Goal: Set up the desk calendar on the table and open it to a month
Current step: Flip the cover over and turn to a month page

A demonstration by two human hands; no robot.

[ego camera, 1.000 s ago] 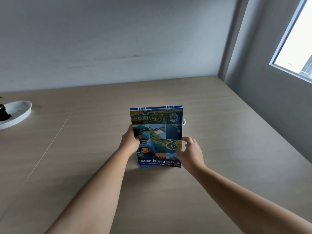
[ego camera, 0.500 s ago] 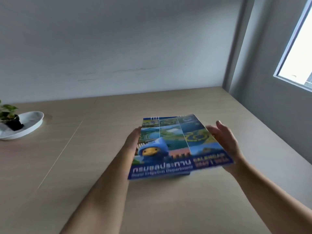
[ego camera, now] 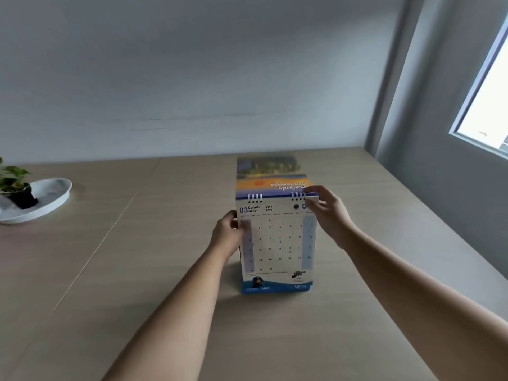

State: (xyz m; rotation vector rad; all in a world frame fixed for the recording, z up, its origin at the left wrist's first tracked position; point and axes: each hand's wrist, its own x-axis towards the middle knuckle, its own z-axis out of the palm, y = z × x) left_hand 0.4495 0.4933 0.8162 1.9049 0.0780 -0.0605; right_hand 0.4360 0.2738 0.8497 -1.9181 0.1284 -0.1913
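The desk calendar (ego camera: 277, 243) stands upright on the wooden table (ego camera: 137, 270), showing a white page headed 03 March with a date grid and a blue strip at the bottom. Several flipped pages (ego camera: 270, 176), colourful and blurred, rise above the spiral binding and lean away from me. My left hand (ego camera: 229, 236) grips the calendar's left edge at mid height. My right hand (ego camera: 327, 213) pinches the top right corner at the binding.
A white dish (ego camera: 48, 196) holding a small potted plant (ego camera: 13, 182) sits at the table's far left. A grey wall runs behind the table, another wall with a window (ego camera: 486, 105) on the right.
The colourful cover and several pages have been flipped up and over the binding, exposing the March page. My right hand moved from the lower right edge up to the top right corner.
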